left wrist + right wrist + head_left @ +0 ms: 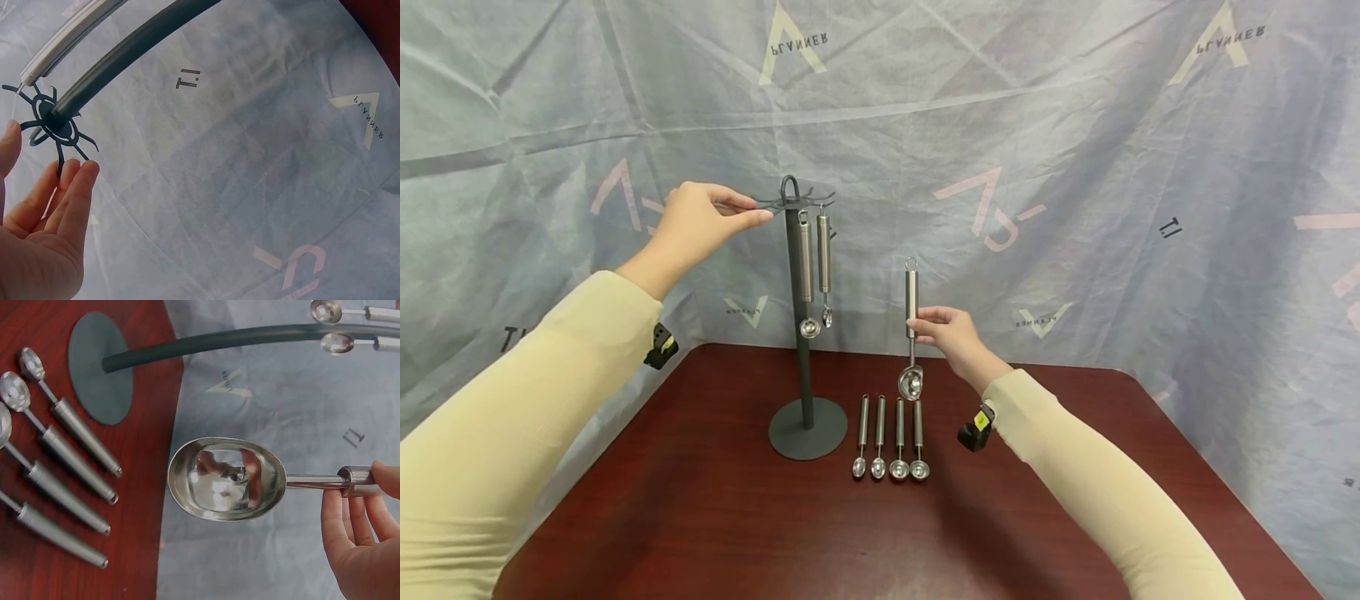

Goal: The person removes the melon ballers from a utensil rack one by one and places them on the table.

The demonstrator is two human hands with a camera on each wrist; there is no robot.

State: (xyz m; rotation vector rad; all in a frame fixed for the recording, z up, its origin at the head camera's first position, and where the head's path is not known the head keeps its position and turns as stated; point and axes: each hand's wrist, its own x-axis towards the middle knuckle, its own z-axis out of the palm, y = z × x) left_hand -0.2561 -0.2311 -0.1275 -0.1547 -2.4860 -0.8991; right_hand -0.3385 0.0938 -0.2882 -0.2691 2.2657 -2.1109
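Observation:
A dark utensil stand point(803, 350) with a ring of hooks on top is steadied by my left hand point(696, 218). In the left wrist view, thumb and fingertips point(90, 167) press against separate hooks point(60, 150). Two small steel scoops point(806, 258) hang on its right side by their handle loops. My right hand point(951, 333) pinches the lower handle of a steel scoop point(912, 379), held upright in the air, loop up and bowl down. Its oval bowl point(225, 481) faces the right wrist camera. Several smaller scoops point(900, 437) lie side by side on the table below it.
The stand's round base point(786, 442) sits on the dark red table point(737, 525). A wrinkled grey cloth backdrop point(880, 125) with printed letters hangs behind and around the table.

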